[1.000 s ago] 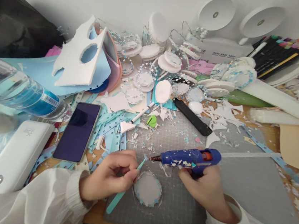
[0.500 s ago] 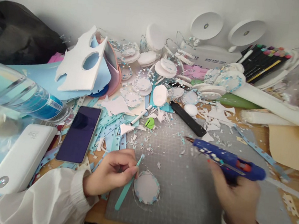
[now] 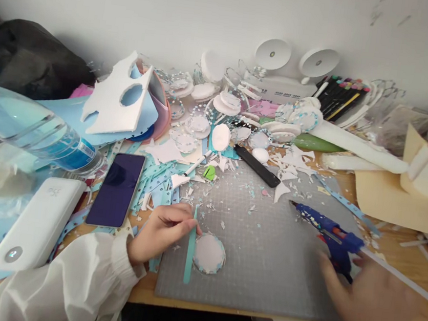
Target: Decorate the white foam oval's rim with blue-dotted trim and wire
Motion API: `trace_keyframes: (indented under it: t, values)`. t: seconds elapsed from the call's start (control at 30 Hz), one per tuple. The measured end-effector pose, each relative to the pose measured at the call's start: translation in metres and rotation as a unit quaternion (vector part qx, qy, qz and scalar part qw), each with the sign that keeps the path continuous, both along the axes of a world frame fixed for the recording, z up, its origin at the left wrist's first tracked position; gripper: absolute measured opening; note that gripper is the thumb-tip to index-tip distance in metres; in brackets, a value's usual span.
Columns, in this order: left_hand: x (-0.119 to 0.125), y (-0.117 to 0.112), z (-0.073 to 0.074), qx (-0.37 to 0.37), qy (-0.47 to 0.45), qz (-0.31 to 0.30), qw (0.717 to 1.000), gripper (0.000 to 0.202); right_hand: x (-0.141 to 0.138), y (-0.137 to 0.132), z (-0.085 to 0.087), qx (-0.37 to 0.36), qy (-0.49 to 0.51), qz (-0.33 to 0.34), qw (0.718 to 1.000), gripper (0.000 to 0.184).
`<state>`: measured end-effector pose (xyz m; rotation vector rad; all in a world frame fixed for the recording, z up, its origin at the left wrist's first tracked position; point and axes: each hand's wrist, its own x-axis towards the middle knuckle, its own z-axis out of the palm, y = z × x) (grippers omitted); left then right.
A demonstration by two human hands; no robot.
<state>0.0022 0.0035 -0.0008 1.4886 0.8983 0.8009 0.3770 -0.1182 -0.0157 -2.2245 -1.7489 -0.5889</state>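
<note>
Disc [image 3: 209,253]: round, pale, rimmed with small blue and white bits, lying flat on a gray gridded mat [image 3: 258,248] near its front edge. Teal tweezers [image 3: 190,250] beside it, slim tip pointing away from the person; left hand [image 3: 163,229] pinches them between thumb and fingers. Glue gun [image 3: 328,229]: blue, specked with pale scraps, nozzle toward the mat's middle, white glue stick [image 3: 401,277] trailing from the rear. Right hand [image 3: 370,302] at its handle, blurred; cannot tell whether it grips.

Wooden surface [image 3: 140,292], crowded. Scraps strewn over the mat; black tool [image 3: 257,166] at its far edge. Left side: phone [image 3: 115,190], white power bank [image 3: 39,223], clear bottle [image 3: 55,129] on its side. Foam sheet [image 3: 116,100] with cut-out holes farther back. Beyond: heaped white discs [image 3: 226,102], markers [image 3: 339,100], two round white lamps [image 3: 273,54] before a plain pale wall [image 3: 177,12].
</note>
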Motion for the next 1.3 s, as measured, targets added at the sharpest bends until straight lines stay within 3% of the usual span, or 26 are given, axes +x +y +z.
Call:
trace_keyframes:
  t: [0.07,0.13,0.27,0.4,0.5,0.6,0.7,0.77,0.83,0.93,1.0,1.07,1.17,1.3]
  values:
    - [-0.001,-0.001,-0.001,-0.016,-0.006,0.010,1.000,0.040,-0.002,-0.019,0.010,-0.002,-0.028,0.031,0.999,0.029]
    - [-0.002,-0.002,-0.003,-0.035,-0.013,0.019,0.999,0.039,-0.016,-0.028,0.025,-0.034,0.022,0.118,0.992,0.021]
    - [-0.001,-0.004,-0.006,-0.074,-0.048,0.035,0.995,0.035,-0.082,-0.002,0.055,-0.004,0.086,0.243,0.966,0.018]
    - [0.003,-0.005,-0.003,-0.130,-0.087,0.061,0.986,0.036,-0.155,0.051,0.066,0.005,0.053,0.466,0.883,0.026]
    - [0.007,-0.005,-0.001,-0.153,-0.122,0.087,0.977,0.047,-0.187,0.080,0.062,0.019,0.008,0.567,0.824,0.024]
    - [0.008,-0.003,-0.002,-0.160,-0.128,0.084,0.975,0.054,-0.197,0.097,0.057,0.056,-0.022,0.617,0.785,0.022]
    - [0.004,-0.002,-0.001,-0.121,-0.094,0.059,0.986,0.051,-0.187,0.106,0.051,0.076,0.025,0.622,0.779,0.022]
    - [0.001,-0.002,0.001,-0.031,-0.039,0.017,0.999,0.044,-0.173,0.110,0.044,0.084,0.123,0.590,0.794,0.023]
    - [-0.001,-0.004,0.002,0.096,0.028,-0.050,0.994,0.038,-0.157,0.113,0.034,0.112,0.229,0.521,0.815,0.023]
    - [0.000,-0.006,0.001,0.263,0.163,-0.145,0.940,0.082,-0.138,0.115,0.017,0.164,0.340,0.386,0.842,0.016]
    - [0.003,-0.007,-0.003,0.322,0.236,-0.179,0.899,0.092,-0.132,0.114,0.008,0.167,0.410,0.325,0.835,0.009]
    - [0.005,-0.007,-0.006,0.338,0.273,-0.187,0.881,0.077,-0.131,0.112,0.003,0.157,0.481,0.297,0.810,0.005]
    - [0.003,-0.005,-0.008,0.319,0.283,-0.174,0.888,0.056,-0.134,0.110,0.005,0.145,0.542,0.291,0.775,0.002]
    - [-0.001,-0.003,-0.006,0.307,0.259,-0.169,0.900,0.063,-0.135,0.109,0.014,0.118,0.577,0.287,0.755,0.003]
